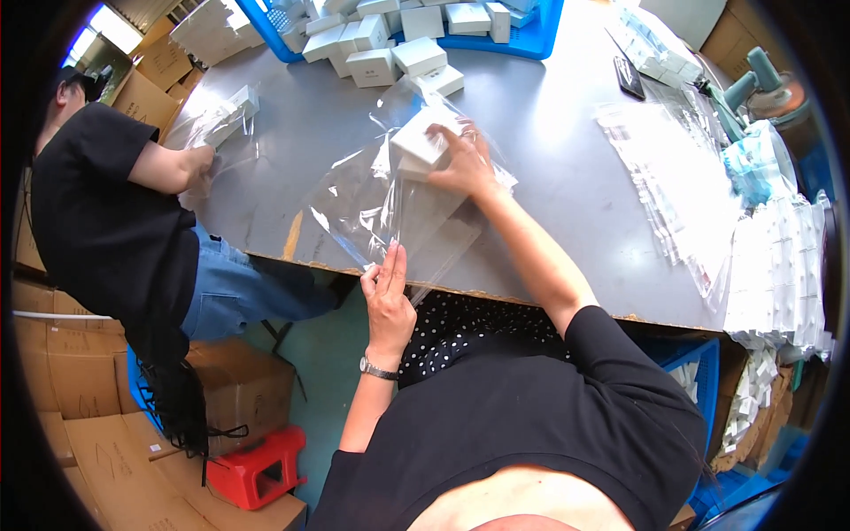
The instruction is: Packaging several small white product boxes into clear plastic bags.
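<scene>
A clear plastic bag (354, 195) lies spread on the grey table in front of me. Its near edge is at my left hand (390, 288), whose fingers are closed on the film, pressing it near the table's front edge. Farther up, my right hand (465, 164) grips a small white box (423, 133). Another white box (414, 168) shows just below that one. Film surrounds both boxes, though glare hides whether they lie fully inside. Part of my right hand's grip is covered by its own fingers.
A blue basket (531, 44) with several white boxes stands at the far side, more boxes spilling before it. At left a co-worker (115, 203) handles a bagged stack. Clear bags (673, 186), a phone (629, 78) and a tape dispenser (761, 88) lie at right.
</scene>
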A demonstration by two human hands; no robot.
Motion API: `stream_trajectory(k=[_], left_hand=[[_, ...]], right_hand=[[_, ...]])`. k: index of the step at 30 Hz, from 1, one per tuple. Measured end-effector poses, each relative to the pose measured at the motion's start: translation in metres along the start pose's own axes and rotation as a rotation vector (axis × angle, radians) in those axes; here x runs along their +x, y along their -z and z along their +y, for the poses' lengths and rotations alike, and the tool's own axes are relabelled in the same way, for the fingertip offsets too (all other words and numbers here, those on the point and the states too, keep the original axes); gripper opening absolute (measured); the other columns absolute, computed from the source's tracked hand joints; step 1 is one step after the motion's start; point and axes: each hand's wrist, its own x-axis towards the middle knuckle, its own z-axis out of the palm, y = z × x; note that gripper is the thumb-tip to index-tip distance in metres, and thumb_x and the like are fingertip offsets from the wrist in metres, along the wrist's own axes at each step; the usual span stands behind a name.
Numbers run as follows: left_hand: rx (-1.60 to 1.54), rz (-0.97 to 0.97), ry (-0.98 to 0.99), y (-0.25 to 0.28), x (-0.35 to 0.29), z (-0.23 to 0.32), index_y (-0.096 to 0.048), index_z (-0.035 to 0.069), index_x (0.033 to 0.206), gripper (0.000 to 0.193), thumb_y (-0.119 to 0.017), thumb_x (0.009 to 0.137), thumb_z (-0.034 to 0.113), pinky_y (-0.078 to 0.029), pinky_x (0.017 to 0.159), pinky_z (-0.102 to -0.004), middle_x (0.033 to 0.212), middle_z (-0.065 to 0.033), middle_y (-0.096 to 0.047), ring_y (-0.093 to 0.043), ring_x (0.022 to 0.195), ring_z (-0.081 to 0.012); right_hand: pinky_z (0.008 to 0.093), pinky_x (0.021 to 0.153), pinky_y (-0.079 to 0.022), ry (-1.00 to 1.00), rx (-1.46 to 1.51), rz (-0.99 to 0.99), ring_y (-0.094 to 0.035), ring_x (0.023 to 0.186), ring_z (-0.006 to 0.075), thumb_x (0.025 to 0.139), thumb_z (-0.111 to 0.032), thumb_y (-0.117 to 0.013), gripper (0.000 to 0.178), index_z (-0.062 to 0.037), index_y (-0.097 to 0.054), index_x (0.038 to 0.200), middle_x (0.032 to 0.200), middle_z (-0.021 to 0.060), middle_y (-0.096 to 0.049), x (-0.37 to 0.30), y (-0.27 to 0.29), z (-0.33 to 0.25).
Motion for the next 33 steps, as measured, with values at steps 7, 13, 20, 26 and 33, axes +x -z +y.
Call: stream_trajectory(k=[7, 13, 20, 26, 33], left_hand=[[-0.006, 0.081, -0.001, 0.018, 0.010, -0.007, -0.050, 0.005, 0.142, 0.080, -0.044, 0.066, -0.019, -0.039, 0.101, -0.0375, 0.149, -0.0060, -0.048, -0.048, 0.110, -0.0315], [-0.007, 0.054, -0.095, 0.022, 0.029, 0.000, -0.053, 0.005, 0.140, 0.078, -0.045, 0.066, -0.019, -0.039, 0.101, -0.0363, 0.148, -0.0057, -0.049, -0.048, 0.109, -0.0299], [-0.142, -0.024, -0.159, 0.041, 0.044, 0.007, -0.055, 0.003, 0.137, 0.074, -0.046, 0.067, -0.017, -0.040, 0.100, -0.0365, 0.145, -0.0095, -0.053, -0.052, 0.112, -0.0278], [-0.017, 0.204, 0.028, 0.046, 0.029, -0.024, -0.054, 0.003, 0.138, 0.065, -0.052, 0.074, -0.013, -0.039, 0.099, -0.0375, 0.145, -0.0095, -0.052, -0.052, 0.110, -0.0280], [0.001, 0.096, -0.056, 0.036, 0.034, -0.027, -0.049, 0.007, 0.144, 0.079, -0.050, 0.069, -0.017, -0.042, 0.095, -0.0360, 0.150, -0.0044, -0.047, -0.048, 0.106, -0.0300]], right_hand=[[0.0506, 0.103, -0.041, 0.309, 0.139, -0.045, -0.046, 0.122, 0.0463, 0.052, -0.028, -0.078, 0.080, -0.0223, -0.053, 0.128, 0.128, 0.0269, -0.050, -0.009, 0.020, -0.003], [0.0473, 0.101, -0.043, 0.163, 0.395, -0.227, -0.050, 0.121, 0.0430, 0.059, -0.025, -0.076, 0.069, -0.0227, -0.053, 0.124, 0.124, 0.0190, -0.057, 0.008, 0.004, -0.033], [0.0513, 0.103, -0.040, 0.284, 0.089, 0.116, -0.046, 0.123, 0.0416, 0.057, -0.041, -0.084, 0.076, -0.0076, -0.060, 0.121, 0.132, 0.0271, -0.051, 0.059, -0.048, -0.036], [0.0510, 0.102, -0.038, 0.170, 0.034, 0.261, -0.046, 0.119, 0.0411, 0.053, -0.033, -0.083, 0.074, -0.0147, -0.059, 0.120, 0.121, 0.0187, -0.053, 0.025, -0.060, -0.021], [0.0498, 0.109, -0.036, 0.276, 0.304, 0.077, -0.036, 0.134, 0.0484, 0.056, -0.032, -0.079, 0.069, -0.0183, -0.062, 0.122, 0.135, 0.0311, -0.045, 0.025, -0.045, -0.056]])
